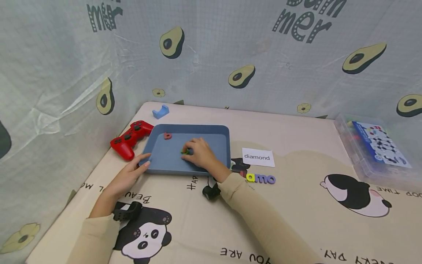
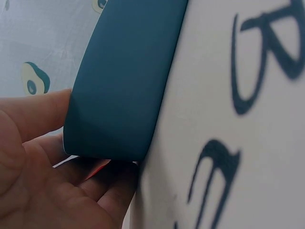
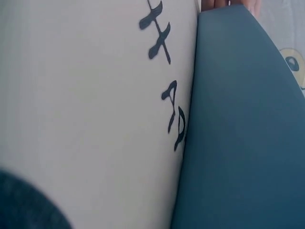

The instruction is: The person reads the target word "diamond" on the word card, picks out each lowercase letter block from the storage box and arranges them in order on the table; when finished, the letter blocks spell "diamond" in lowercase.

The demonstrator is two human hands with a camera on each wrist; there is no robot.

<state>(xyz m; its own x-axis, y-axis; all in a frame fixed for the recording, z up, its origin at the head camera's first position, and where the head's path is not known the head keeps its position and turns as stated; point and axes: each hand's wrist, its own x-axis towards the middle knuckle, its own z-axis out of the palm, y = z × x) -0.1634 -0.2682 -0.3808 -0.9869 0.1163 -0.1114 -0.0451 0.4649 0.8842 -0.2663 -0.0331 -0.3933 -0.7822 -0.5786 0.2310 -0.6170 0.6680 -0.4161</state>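
A shallow blue tray (image 1: 158, 129) lies on the printed tablecloth. At its near-left corner, my left hand (image 1: 126, 176) grips it, thumb at the rim and fingers along the outer wall, as the left wrist view also shows. Inside the tray my right hand (image 1: 199, 154) is lowered, with thumb and fingers curled round small green and blue pieces (image 1: 186, 151), mostly hidden by the fingers. A small red letter (image 1: 167, 136) rests near the tray's far-left corner. The tray wall (image 3: 238, 119) hides the right hand's fingers in the right wrist view.
Right of the tray lies a white card (image 1: 258, 157) reading "diamond". Below it is a row of letters, among them a yellow "a" (image 1: 250, 178) and a purple "o" (image 1: 271, 179). A red game controller (image 1: 130, 139), a blue holder (image 1: 160, 112) and a clear plastic box (image 1: 366, 161) stand around.
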